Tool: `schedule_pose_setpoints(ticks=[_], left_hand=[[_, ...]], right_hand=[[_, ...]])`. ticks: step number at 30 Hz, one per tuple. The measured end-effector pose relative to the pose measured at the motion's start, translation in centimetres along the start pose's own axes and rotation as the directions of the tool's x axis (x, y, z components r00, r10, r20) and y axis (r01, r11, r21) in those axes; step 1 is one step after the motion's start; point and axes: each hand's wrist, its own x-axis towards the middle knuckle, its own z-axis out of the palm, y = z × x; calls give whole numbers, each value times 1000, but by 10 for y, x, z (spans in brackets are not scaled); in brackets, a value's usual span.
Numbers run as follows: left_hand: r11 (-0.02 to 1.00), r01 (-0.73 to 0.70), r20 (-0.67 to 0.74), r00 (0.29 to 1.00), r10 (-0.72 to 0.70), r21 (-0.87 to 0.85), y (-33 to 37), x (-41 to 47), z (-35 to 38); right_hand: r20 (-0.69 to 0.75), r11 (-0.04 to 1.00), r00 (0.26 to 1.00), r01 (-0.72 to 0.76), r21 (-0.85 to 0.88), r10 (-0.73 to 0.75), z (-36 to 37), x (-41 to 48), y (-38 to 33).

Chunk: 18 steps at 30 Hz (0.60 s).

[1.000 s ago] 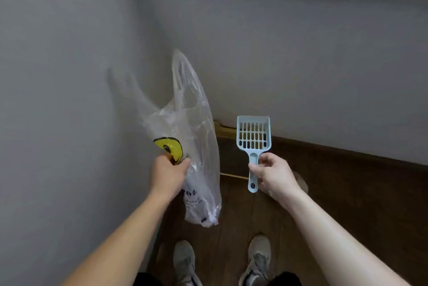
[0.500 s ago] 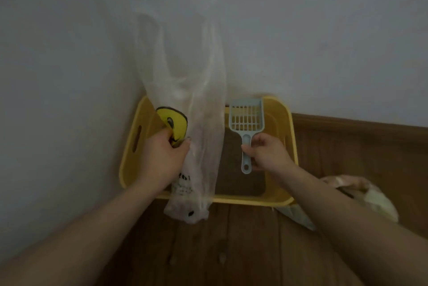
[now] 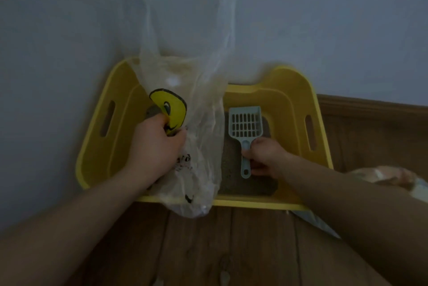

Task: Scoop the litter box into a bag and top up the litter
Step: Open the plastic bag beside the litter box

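A yellow litter box (image 3: 298, 100) with slot handles stands on the floor against the wall, grey litter (image 3: 228, 170) in its bottom. My left hand (image 3: 155, 149) grips a clear plastic bag (image 3: 201, 123) with a yellow smiley print, held up over the box's left half. My right hand (image 3: 264, 156) holds the handle of a pale blue slotted scoop (image 3: 246, 123), its head pointing away from me above the litter. The bag hides the box's left interior.
The grey wall (image 3: 324, 19) runs close behind and to the left of the box. Wooden floor (image 3: 231, 246) lies in front. A crumpled light bag (image 3: 382, 175) sits on the floor to the right, partly behind my right forearm.
The view tilted down from the wall to the litter box and moved closer. Both hands lowered over the box, still holding the bag and the scoop.
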Motion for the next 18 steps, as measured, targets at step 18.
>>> schedule_pose_setpoints(ticks=[18], left_hand=[[988, -111, -108, 989, 99, -109, 31, -21, -14]], right_hand=[[-75, 790, 787, 612, -25, -612, -15, -84, -1]])
